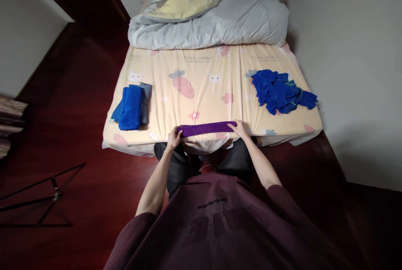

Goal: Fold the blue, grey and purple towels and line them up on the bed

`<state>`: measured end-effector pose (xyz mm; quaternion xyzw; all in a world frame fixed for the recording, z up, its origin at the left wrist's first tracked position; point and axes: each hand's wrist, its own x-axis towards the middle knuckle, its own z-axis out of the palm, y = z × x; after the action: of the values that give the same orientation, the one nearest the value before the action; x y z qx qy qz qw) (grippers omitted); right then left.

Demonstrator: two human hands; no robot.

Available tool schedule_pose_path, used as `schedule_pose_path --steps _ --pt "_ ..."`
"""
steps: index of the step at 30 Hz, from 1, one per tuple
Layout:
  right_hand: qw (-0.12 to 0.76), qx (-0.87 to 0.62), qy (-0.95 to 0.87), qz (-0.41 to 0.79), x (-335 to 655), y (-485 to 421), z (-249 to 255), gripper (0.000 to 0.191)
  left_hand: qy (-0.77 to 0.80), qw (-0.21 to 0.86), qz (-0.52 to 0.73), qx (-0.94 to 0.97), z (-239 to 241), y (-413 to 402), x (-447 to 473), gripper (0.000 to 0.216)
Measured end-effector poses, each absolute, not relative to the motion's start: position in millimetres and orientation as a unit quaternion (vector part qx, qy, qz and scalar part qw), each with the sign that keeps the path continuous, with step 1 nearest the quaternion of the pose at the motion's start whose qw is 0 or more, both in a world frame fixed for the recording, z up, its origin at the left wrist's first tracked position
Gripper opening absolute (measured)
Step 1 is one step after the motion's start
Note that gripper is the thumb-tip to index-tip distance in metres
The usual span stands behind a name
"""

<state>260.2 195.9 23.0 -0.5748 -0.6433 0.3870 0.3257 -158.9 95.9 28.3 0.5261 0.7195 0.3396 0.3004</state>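
A purple cloth [205, 129], folded into a long narrow strip, stretches between my two hands at the near edge of the bed. My left hand [175, 137] pinches its left end, and my right hand [238, 128] grips the right end with the thumb on top. To the left lies a stack of folded cloths, a bright blue one [131, 107] above a grey-blue one [146, 102]. A crumpled heap of blue cloth [279, 92] with green edging rests on the right side of the bed.
The bed [204, 73] has a cream sheet printed with carrots and rabbits. A grey-white quilt [245, 23] and a yellow pillow [185, 0] are bunched at its far end. Walls stand on both sides. A black tripod's legs [47, 199] stand on the dark red floor at left.
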Motion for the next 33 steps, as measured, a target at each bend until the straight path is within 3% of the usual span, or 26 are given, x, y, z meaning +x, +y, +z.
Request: schedule_pose_path --steps 15,21,29,33 --pt "0.28 -0.616 -0.651 0.343 259.7 199.3 18.1 0.053 0.782 0.296 0.262 0.482 32.9 112.0 -158.0 0.031" --pt "0.235 -0.635 -0.673 0.297 256.5 201.1 20.4 0.043 0.812 0.286 0.23 0.454 36.8 120.4 -152.8 0.034" --pt "0.199 -0.625 -0.739 0.151 227.9 188.6 42.6 0.039 0.77 0.143 0.243 0.572 50.7 101.7 -122.5 0.047" --pt "0.19 -0.533 -0.81 0.156 196.2 171.3 49.3 0.044 0.662 0.144 0.211 0.704 50.3 93.3 -92.0 0.057"
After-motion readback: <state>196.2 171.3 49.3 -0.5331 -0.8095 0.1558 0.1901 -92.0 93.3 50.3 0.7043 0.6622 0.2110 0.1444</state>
